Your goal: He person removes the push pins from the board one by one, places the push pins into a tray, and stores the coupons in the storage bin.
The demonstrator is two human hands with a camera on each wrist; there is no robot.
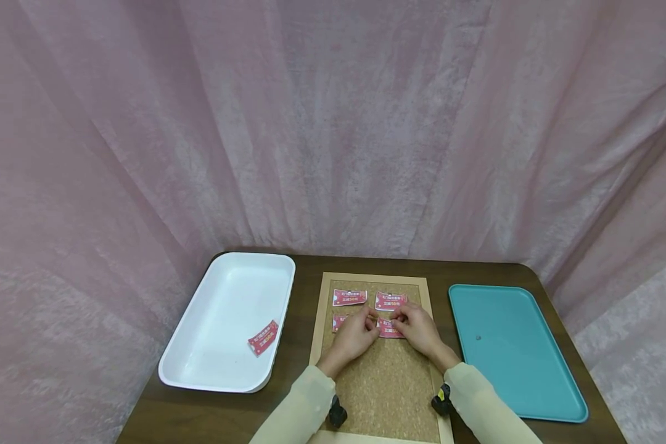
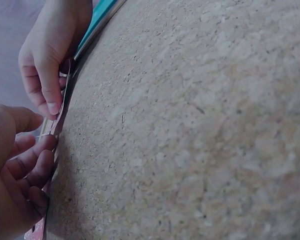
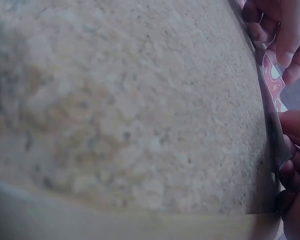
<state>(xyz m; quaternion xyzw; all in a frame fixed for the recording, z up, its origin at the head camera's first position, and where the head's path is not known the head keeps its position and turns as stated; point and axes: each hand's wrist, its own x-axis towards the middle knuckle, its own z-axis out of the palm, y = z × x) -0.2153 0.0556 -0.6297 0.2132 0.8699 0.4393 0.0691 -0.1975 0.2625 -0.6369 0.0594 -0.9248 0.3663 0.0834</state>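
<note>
A wood-framed cork board [image 1: 385,388] lies between my forearms, with red printed paper coupons in two rows near its far end. My right hand [image 1: 419,327] pinches the upper edge of the lower-right coupon [image 1: 390,328], which lifts off the cork in the right wrist view. Opposite it, my left hand [image 1: 355,336] has thumb and forefinger apart, fingertips close by the coupon's left corner. Beneath that hand, the lower-left coupon [image 1: 338,321] is partly hidden. Above them lie the upper-left coupon [image 1: 349,298] and upper-right coupon [image 1: 390,301].
To the left, a white tray [image 1: 200,364] holds one loose red coupon [image 1: 263,338]. On the right is a teal tray [image 1: 524,351] with a small shiny item [image 1: 478,338] in it. Both stand on a dark wooden table [image 1: 211,416], with a pink curtain [image 1: 361,135] behind.
</note>
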